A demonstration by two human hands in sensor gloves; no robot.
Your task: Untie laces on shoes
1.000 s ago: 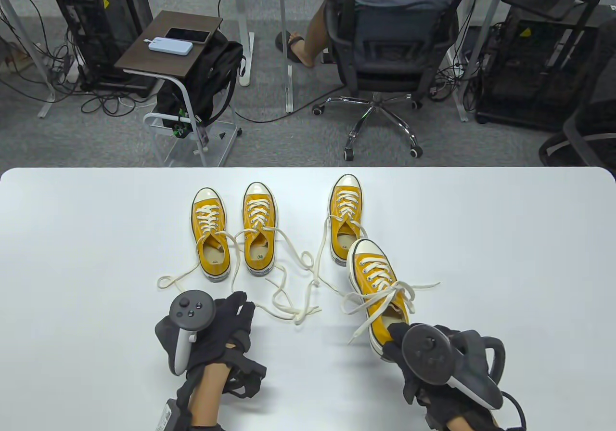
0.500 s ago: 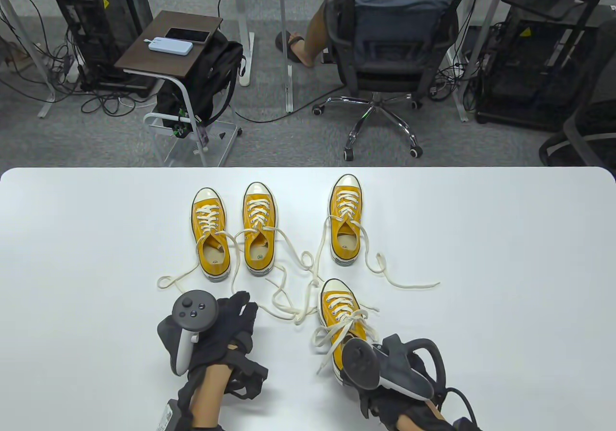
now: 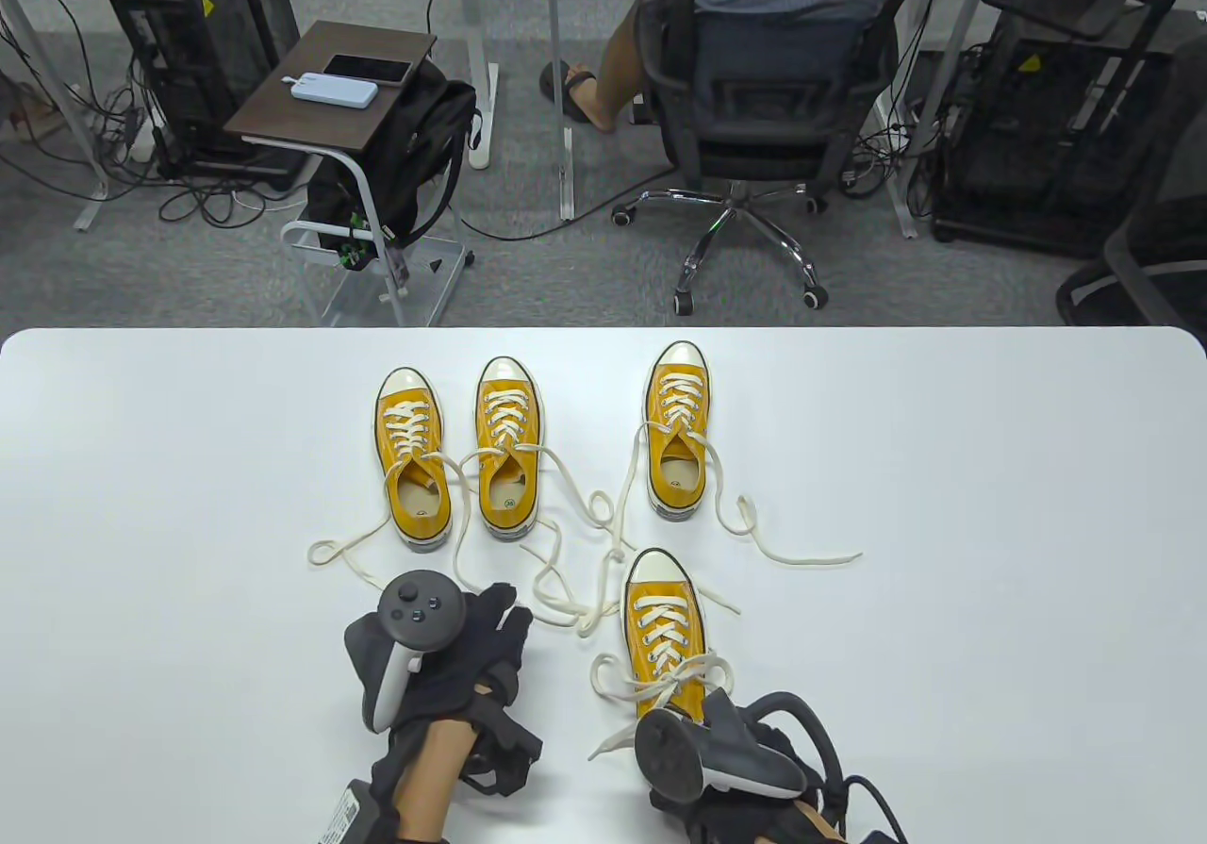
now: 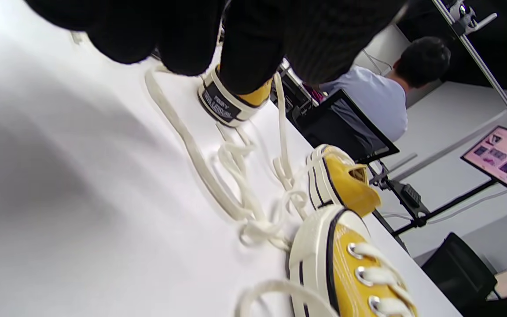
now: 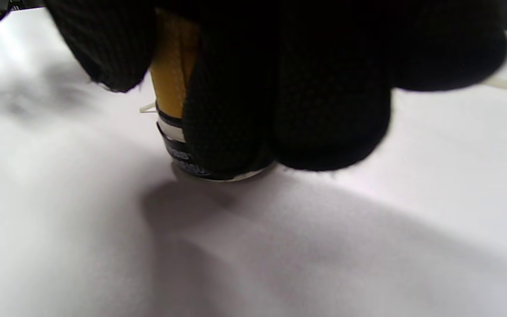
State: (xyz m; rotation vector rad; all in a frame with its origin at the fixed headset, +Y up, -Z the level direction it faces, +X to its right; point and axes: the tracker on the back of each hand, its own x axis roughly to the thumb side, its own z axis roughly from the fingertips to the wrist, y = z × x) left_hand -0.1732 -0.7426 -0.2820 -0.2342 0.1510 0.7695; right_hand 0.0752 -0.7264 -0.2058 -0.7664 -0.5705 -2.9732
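Right hand (image 3: 754,769) clamps the heel of the tied shoe (image 3: 663,637), fingers (image 5: 280,110) curled round it. The bow (image 3: 660,684) sits just beyond those fingers. Left hand (image 3: 462,665) hovers beside it, fingers loosely bent, holding nothing. Risk: loose laces (image 3: 566,599) beyond its fingertips tangle with the bow; pulling a loop would tighten the knot.

Tied shoe (image 3: 663,632) dragged from right of frame, beside upper-right shoe (image 3: 677,429), toward bottom centre; toe was angled, now straight up-frame. Right hand (image 3: 745,769) gripping heel slid left & down w/ it, now partly cut by bottom edge. Left hand (image 3: 462,665) shifted slightly right & down. Right shoe's loose lace (image 3: 792,556) uncovered.
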